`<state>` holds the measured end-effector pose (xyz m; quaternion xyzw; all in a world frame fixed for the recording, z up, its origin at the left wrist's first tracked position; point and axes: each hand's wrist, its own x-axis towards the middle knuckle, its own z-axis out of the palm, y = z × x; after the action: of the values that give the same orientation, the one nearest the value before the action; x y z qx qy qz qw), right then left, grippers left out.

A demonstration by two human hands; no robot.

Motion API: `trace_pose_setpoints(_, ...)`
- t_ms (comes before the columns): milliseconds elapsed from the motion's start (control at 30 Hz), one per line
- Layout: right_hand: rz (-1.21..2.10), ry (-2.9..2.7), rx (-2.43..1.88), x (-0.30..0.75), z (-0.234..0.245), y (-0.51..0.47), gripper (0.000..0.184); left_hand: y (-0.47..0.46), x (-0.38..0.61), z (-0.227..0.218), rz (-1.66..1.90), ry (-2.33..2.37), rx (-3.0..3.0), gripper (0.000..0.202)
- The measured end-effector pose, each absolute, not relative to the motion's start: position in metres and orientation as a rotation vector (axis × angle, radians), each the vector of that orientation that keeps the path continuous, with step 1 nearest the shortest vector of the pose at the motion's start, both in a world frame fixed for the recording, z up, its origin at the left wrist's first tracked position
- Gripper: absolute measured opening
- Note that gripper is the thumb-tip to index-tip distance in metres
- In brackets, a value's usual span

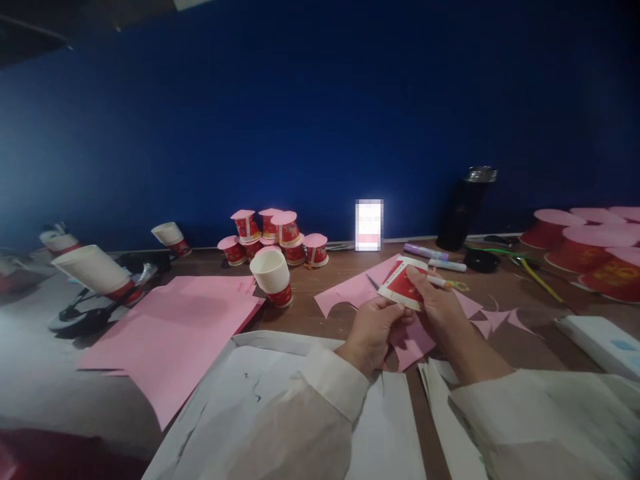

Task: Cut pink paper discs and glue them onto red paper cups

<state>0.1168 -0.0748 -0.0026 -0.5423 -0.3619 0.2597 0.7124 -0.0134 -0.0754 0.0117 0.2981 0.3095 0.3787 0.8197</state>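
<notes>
My left hand (374, 333) and my right hand (440, 310) both grip a red-and-white printed paper piece (404, 285). It looks flat and has white borders, with a row of small dark marks along one side. My left fingers pinch its lower edge; the right thumb presses on its right side. Beneath lies cut pink paper (345, 287) with rounded cut-outs. A dark pointed blade (373, 283) pokes out at the left of the piece. Beside my right hand rests a white and yellow stick-like thing (450, 284), partly hidden. Pink scraps (495, 321) lie to the right.
Pink sheets (185, 327) and a stack of paper cups (273, 277) stand left. Red cups with pink discs (287, 230) are piled behind; larger ones (575, 247) stand right. A black bottle (460, 210), markers (426, 252) and a white box (600, 343) are on the table.
</notes>
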Motion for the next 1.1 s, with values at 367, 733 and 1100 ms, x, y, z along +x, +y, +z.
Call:
trace_pose_setpoints(367,0.592,-0.711,-1.338,0.118,0.009,-0.082,0.045,-0.075,-0.015,0.009,0.808,0.623,0.594,0.017)
trace_pose_setpoints(733,0.037,-0.960,-1.239,0.105,0.020,-0.097,0.036,-0.058,-0.017,0.007,1.042,0.702,0.498,0.016)
trace_pose_setpoints(1100,-0.414,-1.493,-1.287,0.092,0.018,-0.103,0.013,-0.049,-0.014,-0.010,1.076,0.600,0.635,0.045)
